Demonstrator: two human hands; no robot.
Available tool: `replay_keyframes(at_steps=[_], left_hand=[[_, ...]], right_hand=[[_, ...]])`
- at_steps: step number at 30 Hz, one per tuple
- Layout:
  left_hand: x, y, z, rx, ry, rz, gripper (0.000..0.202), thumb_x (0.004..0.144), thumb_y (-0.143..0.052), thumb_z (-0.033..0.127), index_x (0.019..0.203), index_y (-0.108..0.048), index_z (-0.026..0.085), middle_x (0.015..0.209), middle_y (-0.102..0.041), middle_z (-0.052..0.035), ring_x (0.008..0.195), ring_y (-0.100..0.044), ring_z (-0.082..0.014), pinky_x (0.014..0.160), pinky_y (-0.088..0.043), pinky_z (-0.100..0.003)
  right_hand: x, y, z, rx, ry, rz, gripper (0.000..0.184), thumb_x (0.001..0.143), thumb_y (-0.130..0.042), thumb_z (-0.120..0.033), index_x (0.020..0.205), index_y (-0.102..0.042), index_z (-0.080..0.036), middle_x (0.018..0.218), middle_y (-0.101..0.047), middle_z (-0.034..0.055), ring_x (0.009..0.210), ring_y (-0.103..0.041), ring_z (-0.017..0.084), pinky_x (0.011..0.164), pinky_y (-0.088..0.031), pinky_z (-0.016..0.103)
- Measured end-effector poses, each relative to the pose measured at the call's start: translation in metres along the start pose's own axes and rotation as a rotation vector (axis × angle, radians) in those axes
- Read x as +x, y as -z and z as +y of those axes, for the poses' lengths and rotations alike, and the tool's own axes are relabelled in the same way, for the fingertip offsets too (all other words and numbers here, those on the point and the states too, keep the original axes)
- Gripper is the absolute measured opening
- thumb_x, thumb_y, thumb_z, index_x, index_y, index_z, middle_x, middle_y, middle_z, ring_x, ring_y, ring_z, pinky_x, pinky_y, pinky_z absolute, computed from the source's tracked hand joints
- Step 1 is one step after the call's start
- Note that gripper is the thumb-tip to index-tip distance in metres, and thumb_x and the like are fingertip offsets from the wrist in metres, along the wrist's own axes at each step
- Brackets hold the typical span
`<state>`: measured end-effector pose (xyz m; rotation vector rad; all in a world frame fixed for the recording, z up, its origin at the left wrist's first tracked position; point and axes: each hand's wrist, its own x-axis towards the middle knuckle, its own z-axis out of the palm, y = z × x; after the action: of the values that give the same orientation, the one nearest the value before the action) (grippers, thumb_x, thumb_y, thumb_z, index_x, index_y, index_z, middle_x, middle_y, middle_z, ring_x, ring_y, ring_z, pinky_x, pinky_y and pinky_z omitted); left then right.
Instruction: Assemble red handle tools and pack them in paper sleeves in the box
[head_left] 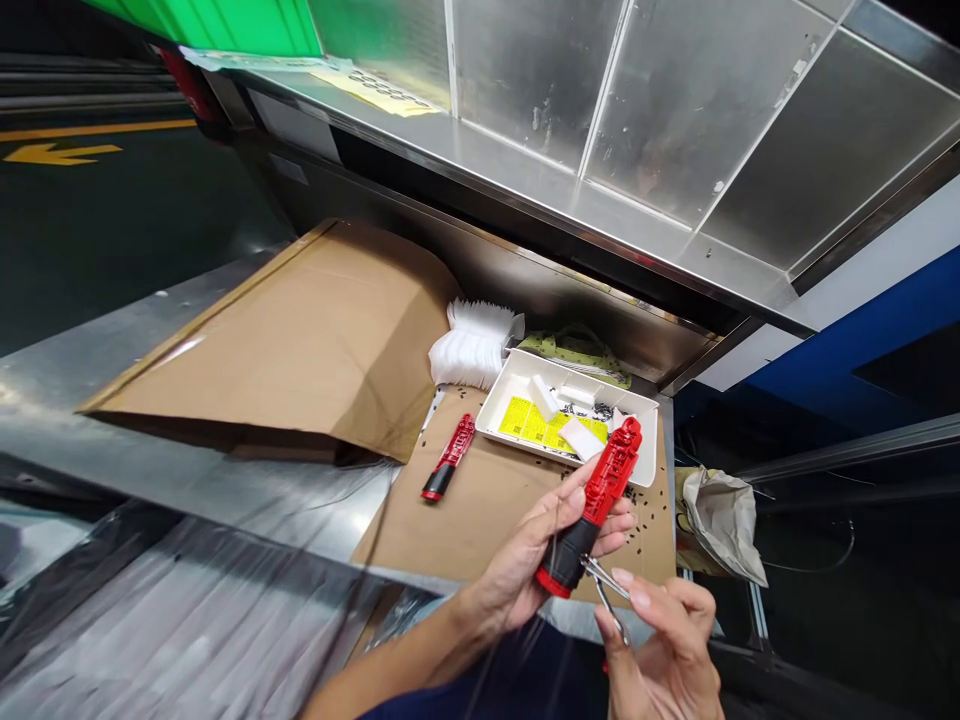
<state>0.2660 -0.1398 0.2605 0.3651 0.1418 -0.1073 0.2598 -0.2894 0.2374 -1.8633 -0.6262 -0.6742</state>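
A red and black plastic handle shell (pixel 600 490) lies in my left hand (pixel 551 535), its red ribbed end pointing up and away. The fingers and thumb wrap around its middle. Between thumb and fingers, my right hand (pixel 664 635) pinches a small shiny metal tool with two slim arms (pixel 611 585); whether it is tweezers or scissors I cannot tell. The tool's tip meets the shell's black lower part near its edge. A similar red and black shell (pixel 448 460) rests on the cardboard sheet (pixel 420 530), left of my hands.
Behind my hands stands a white tray (pixel 491 425) with white blocks, a yellow label and small dark pieces. Tiny dark bits are scattered around it. A stack of white sheets (pixel 476 345), a green cloth (pixel 577 352) and a large cardboard box (pixel 300 330) sit nearby. A metal shelf (pixel 525 200) overhangs the back.
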Motion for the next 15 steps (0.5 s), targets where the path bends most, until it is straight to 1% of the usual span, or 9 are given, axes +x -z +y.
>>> replay_keyframes(at_steps=[2, 4, 7, 9, 12, 15], left_hand=[[0.0, -0.001, -0.001, 0.019, -0.004, 0.019, 0.084, 0.083, -0.081, 0.033, 0.153, -0.04, 0.013, 0.106, -0.078, -0.0116, 0.097, -0.075, -0.0193, 0.087, -0.058, -0.025], [-0.001, -0.002, -0.001, 0.029, 0.0, 0.035, 0.089, 0.081, -0.083, 0.035, 0.154, -0.039, 0.012, 0.106, -0.078, -0.0121, 0.097, -0.075, -0.0197, 0.087, -0.059, -0.025], [-0.002, -0.005, -0.001, 0.029, 0.011, 0.062, 0.091, 0.078, -0.086, 0.034, 0.153, -0.039, 0.01, 0.108, -0.078, -0.0135, 0.096, -0.075, -0.0195, 0.087, -0.059, -0.025], [-0.002, -0.007, 0.0, 0.027, 0.015, 0.08, 0.093, 0.076, -0.088, 0.034, 0.152, -0.041, 0.01, 0.107, -0.078, -0.0138, 0.095, -0.075, -0.0194, 0.087, -0.06, -0.025], [-0.001, -0.009, 0.0, 0.029, 0.015, 0.098, 0.094, 0.073, -0.09, 0.035, 0.15, -0.044, 0.011, 0.105, -0.078, -0.0133, 0.095, -0.076, -0.0193, 0.086, -0.06, -0.025], [0.0, -0.008, 0.0, 0.042, 0.018, 0.1, 0.09, 0.073, -0.09, 0.036, 0.148, -0.047, 0.011, 0.105, -0.078, -0.0142, 0.095, -0.076, -0.0191, 0.085, -0.06, -0.026]], right_hand=[[-0.001, 0.0, -0.002, -0.004, -0.014, 0.015, 0.026, 0.081, -0.079, -0.023, 0.101, -0.066, -0.033, 0.087, -0.08, -0.0009, 0.077, -0.065, 0.025, 0.071, -0.04, 0.039], [0.001, 0.0, 0.0, -0.017, 0.015, 0.035, 0.022, 0.082, -0.078, -0.025, 0.099, -0.066, -0.032, 0.086, -0.08, -0.0012, 0.073, -0.066, 0.024, 0.069, -0.04, 0.039], [0.005, 0.0, 0.006, -0.032, 0.158, 0.036, 0.021, 0.081, -0.08, -0.027, 0.099, -0.068, -0.029, 0.083, -0.08, -0.0006, 0.069, -0.063, 0.023, 0.067, -0.041, 0.038], [0.008, 0.0, 0.009, -0.026, 0.226, 0.027, 0.022, 0.081, -0.08, -0.025, 0.1, -0.069, -0.026, 0.083, -0.08, 0.0003, 0.07, -0.062, 0.022, 0.068, -0.041, 0.037], [0.009, 0.001, 0.009, -0.007, 0.24, 0.014, 0.022, 0.082, -0.08, -0.02, 0.1, -0.068, -0.022, 0.085, -0.08, 0.0013, 0.073, -0.06, 0.021, 0.069, -0.04, 0.035], [0.009, 0.002, 0.008, -0.003, 0.251, 0.009, 0.02, 0.082, -0.08, -0.019, 0.098, -0.068, -0.02, 0.085, -0.08, 0.0018, 0.076, -0.06, 0.02, 0.069, -0.04, 0.033]])
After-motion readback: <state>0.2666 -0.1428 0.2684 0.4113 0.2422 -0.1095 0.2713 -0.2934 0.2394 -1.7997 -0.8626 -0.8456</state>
